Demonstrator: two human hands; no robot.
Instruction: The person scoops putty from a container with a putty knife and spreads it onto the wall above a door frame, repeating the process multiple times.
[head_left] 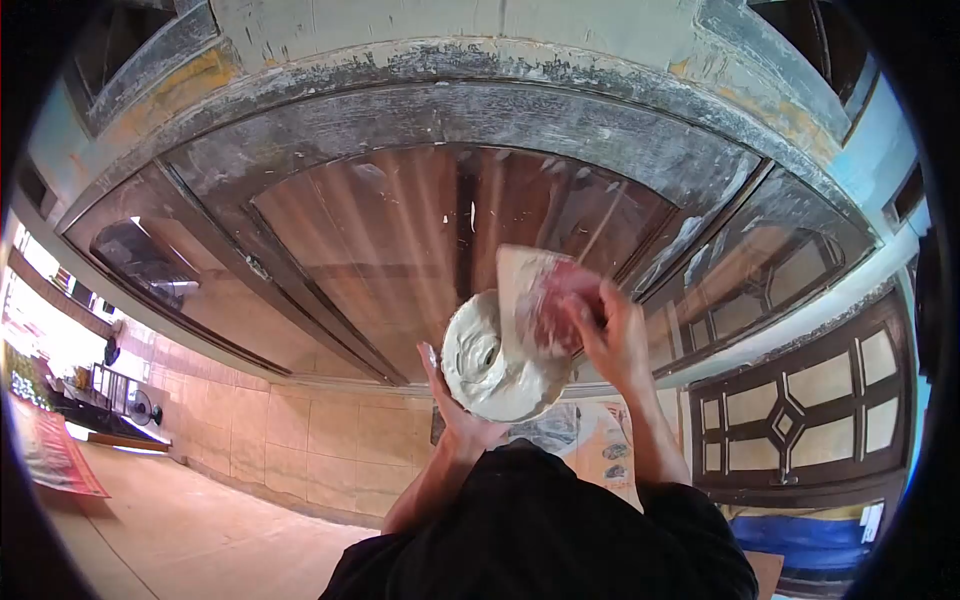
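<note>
A round bowl of white paste rests in my left hand, whose fingers and palm support it at the lower left; its underside is hidden. My right hand grips a flat, red and white spreader smeared with paste. The spreader is over the right side of the bowl, its lower edge at the paste. The paste has a swirled surface with a small dark hollow near its middle.
Ahead stands a wide glazed wooden frame with worn grey paint. A dark door with pale panels is at the right. Tiles line the lower wall. A fan and a red patterned mat are at the left.
</note>
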